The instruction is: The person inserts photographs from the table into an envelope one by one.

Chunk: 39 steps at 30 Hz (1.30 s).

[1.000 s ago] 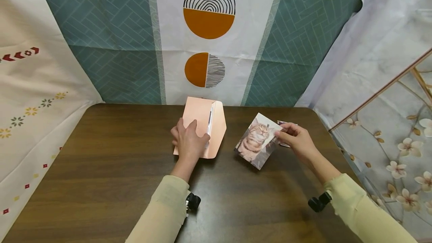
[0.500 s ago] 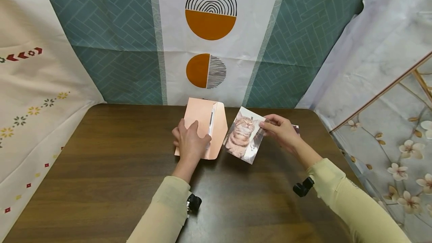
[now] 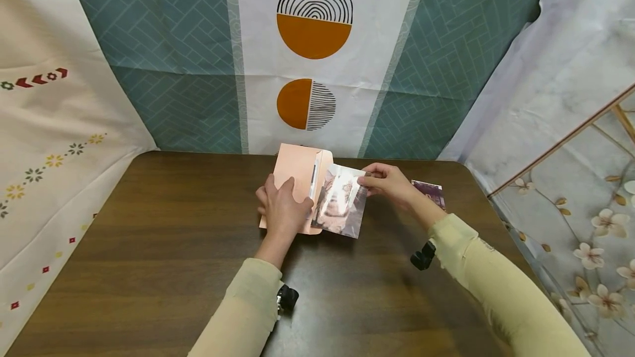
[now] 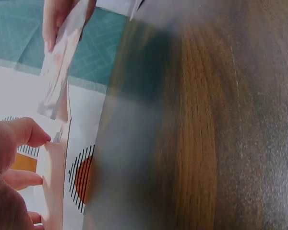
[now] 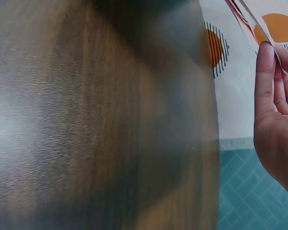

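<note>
A peach envelope (image 3: pixel 297 158) lies near the table's back edge, its flap unfolded to the right. A pale insert (image 3: pixel 314 178) shows at its opening. My left hand (image 3: pixel 283 205) holds the envelope, thumb at the opening and some fingers at the left edge; in the left wrist view fingertips touch its face (image 4: pixel 55 177). My right hand (image 3: pixel 389 183) pinches a glossy cat picture card (image 3: pixel 342 203) by its upper right edge. Tilted, the card overlaps the flap in the head view, and glare hides part of the cat. In the right wrist view thumb and fingers pinch its edge (image 5: pixel 259 21).
A purple printed card (image 3: pixel 430 193) lies on the brown wooden table (image 3: pixel 173 247) to the right, partly behind my right forearm. A patterned cloth (image 3: pixel 198 109) hangs behind the table's back edge. Pale cloths hang at both sides.
My right hand has carried the cat card leftward from the right side, turning it, until it overlaps the envelope's flap. More of the purple card now shows. The left hand has stayed on the envelope.
</note>
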Each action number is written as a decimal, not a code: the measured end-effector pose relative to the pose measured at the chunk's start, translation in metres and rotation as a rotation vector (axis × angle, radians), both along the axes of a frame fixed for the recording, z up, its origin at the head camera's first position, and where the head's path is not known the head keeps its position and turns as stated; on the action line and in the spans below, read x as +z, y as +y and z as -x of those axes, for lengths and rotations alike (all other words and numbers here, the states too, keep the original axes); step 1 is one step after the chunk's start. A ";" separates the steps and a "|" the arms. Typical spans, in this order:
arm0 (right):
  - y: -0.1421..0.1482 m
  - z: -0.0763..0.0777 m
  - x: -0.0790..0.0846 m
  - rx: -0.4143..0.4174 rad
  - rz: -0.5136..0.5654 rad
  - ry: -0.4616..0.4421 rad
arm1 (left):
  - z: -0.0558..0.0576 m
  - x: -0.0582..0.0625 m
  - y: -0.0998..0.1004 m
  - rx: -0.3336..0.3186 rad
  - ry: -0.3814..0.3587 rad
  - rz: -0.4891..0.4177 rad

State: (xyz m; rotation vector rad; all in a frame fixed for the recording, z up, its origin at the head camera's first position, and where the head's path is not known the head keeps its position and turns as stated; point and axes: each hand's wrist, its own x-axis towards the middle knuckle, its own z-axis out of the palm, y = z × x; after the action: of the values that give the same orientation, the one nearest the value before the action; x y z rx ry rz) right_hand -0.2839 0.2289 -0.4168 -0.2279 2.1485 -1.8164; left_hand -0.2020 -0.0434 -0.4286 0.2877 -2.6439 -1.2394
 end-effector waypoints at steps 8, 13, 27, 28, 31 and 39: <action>-0.016 0.016 0.003 0.086 -0.131 0.003 | 0.001 0.000 0.003 -0.003 -0.002 0.010; -0.023 0.023 0.003 0.110 -0.194 0.021 | 0.000 0.002 0.004 -0.001 -0.002 0.013; -0.029 0.041 0.022 0.150 -0.300 0.043 | 0.001 0.003 0.005 -0.009 0.017 0.027; -0.029 0.042 0.025 0.152 -0.302 0.044 | 0.001 0.004 0.006 -0.010 0.015 0.030; -0.031 0.045 0.030 0.153 -0.310 0.051 | 0.001 0.005 0.007 -0.015 0.007 0.033; -0.043 0.047 0.025 0.142 -0.294 0.109 | -0.001 0.006 0.007 -0.017 -0.004 0.052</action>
State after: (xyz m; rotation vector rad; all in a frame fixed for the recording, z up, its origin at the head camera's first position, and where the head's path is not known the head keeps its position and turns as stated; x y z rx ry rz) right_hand -0.3305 0.1863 -0.3914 -0.4059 2.3730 -1.4202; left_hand -0.2011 -0.0363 -0.4227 0.2595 -2.6827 -1.1736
